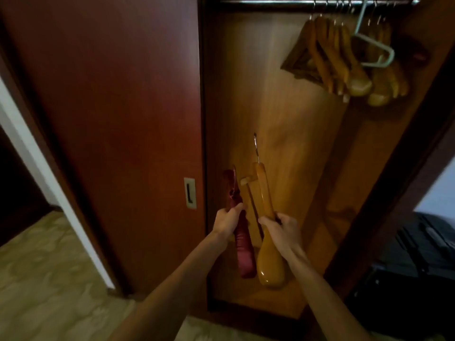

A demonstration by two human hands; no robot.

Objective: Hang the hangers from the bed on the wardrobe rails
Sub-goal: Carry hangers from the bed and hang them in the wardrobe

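Wooden hanger [267, 257] upright in right hand [283, 231] grip, hook above.

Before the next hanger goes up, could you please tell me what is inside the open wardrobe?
Wooden hangers and one pale plastic hanger hang on the metal rail; its right side is cut off.

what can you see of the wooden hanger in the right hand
The wooden hanger looks like glossy, honey-coloured varnished wood, with a broad rounded shoulder end pointing down toward the camera. A thin metal hook rises from its top, seen edge-on. A crossbar piece shows on its left side. It is held roughly upright, edge-on to the view, in front of the open wardrobe, well below the rail. The right hand grips its middle; a dark red hanger sits close beside it on the left.
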